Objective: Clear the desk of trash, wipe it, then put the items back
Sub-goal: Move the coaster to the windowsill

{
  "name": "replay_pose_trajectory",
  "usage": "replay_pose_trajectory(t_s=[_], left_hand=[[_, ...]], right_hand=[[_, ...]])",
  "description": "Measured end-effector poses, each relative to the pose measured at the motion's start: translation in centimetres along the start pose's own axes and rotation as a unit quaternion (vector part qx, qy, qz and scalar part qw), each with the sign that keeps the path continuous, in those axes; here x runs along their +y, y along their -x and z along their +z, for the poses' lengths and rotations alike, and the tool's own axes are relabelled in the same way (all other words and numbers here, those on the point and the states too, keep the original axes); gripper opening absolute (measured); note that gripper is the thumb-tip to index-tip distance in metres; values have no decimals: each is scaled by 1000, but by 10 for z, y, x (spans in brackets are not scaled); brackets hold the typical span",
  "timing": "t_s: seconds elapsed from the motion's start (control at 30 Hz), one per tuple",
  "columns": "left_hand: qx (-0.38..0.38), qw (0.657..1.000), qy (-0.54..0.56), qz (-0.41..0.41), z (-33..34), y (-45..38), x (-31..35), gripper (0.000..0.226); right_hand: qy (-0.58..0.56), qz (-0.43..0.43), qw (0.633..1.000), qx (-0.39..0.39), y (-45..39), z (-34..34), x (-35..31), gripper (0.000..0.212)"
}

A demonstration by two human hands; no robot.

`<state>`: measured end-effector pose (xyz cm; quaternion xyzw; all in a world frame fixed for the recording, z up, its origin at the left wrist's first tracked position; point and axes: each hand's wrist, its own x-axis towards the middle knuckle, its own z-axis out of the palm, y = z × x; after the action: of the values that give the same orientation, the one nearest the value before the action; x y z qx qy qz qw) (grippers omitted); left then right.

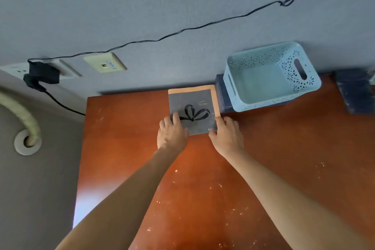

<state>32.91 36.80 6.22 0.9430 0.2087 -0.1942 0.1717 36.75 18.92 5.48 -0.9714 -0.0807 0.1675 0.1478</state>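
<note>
The put-back stage looks under way: no trash shows on the bench (203,168), though pale specks still dot the wood (worn finish or crumbs, I cannot tell). A grey booklet (192,107) lies atop a tan one (214,95) at the back edge, just beside the blue basket (269,79). The left hand (172,134) rests nearly straight fingers (176,117) on the booklet's near-left corner; the right hand (228,134) touches its near-right corner, fingers relaxed, gripping nothing. A dark item (355,89) sits far right.
</note>
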Motion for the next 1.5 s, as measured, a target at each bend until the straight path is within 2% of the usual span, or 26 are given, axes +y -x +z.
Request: replay_pose_trajectory(t_s=[0.13, 0.27, 0.43, 0.63, 0.8, 1.03, 1.13, 1.2, 1.27, 1.33, 1.5], left_hand=[[40, 996, 69, -45, 3, -5, 12, 53], [49, 980, 145, -129, -6, -11, 15, 48], [18, 967, 176, -186, -10, -18, 1, 42], [9, 952, 244, -184, -10, -8, -13, 38], [9, 889, 422, -179, -22, 20, -25, 33], [57, 812, 561, -152, -61, 88, -67, 22], [72, 782, 604, -137, -78, 127, -93, 22], [89, 755, 637, -129, -91, 162, -115, 25], [99, 743, 652, -115, -98, 188, -128, 31], [125, 735, 658, -110, -104, 226, -152, 33], [223, 718, 650, -112, -107, 321, -221, 41]], right_hand=[[-33, -6, 998, 49, -2, 9, -2, 39], [-92, 31, 993, 73, -6, 11, -12, 29], [-185, 126, 974, 37, -5, 15, -6, 31], [-222, 130, 966, 11, 2, 15, -1, 13], [-251, 107, 962, 27, 16, 7, -9, 17], [-320, 56, 946, 10, 63, -23, -53, 18], [-395, 46, 917, -14, 91, -38, -86, 23], [-470, 39, 881, -31, 113, -47, -117, 30], [-524, 35, 850, -45, 126, -53, -140, 23], [-541, -2, 838, -71, 152, -53, -172, 14], [-507, -78, 851, -107, 230, -36, -247, 31]])
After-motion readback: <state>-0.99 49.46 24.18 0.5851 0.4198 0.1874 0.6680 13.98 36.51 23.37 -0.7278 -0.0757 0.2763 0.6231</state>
